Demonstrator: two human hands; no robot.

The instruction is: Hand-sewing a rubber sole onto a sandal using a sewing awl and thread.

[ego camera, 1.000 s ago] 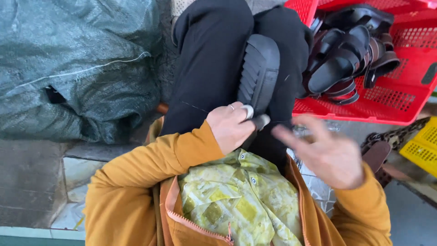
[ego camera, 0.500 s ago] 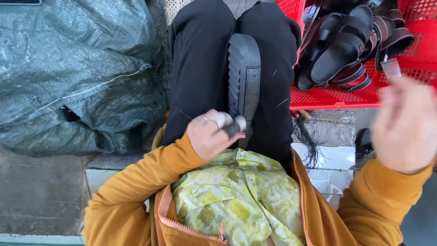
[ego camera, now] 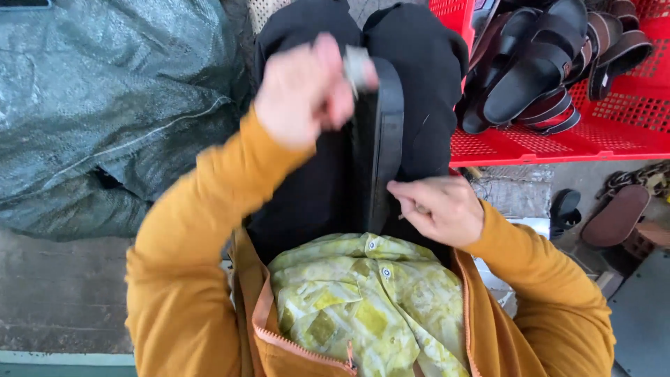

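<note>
Head view, looking down at a seated person's lap. One long black rubber sandal sole (ego camera: 380,139) stands on edge between the black-trousered thighs, its length running away from the body. The left hand (ego camera: 307,91), blurred, is raised at the sole's far end with its fingers closed around a small grey piece (ego camera: 357,66); what that piece is cannot be told. The right hand (ego camera: 436,209) rests at the near end, fingers curled and pinching the sole's edge; a thin stick-like object may sit under the fingers, but this is unclear.

Progress, as a judgement: the sole on the lap carries no visible strap, whereas the sandals in the red plastic crate (ego camera: 614,132) to the right are strapped, so this piece appears to be mid-work and not yet set with the others.

Counts: one sole in hand; roughly five or six dark strapped sandals (ego camera: 537,70) heaped in the crate, overlapping too much for an exact figure; one brown sole (ego camera: 618,216) on the ground by a chain; one large grey-green woven sack (ego camera: 105,112) at left.
</note>
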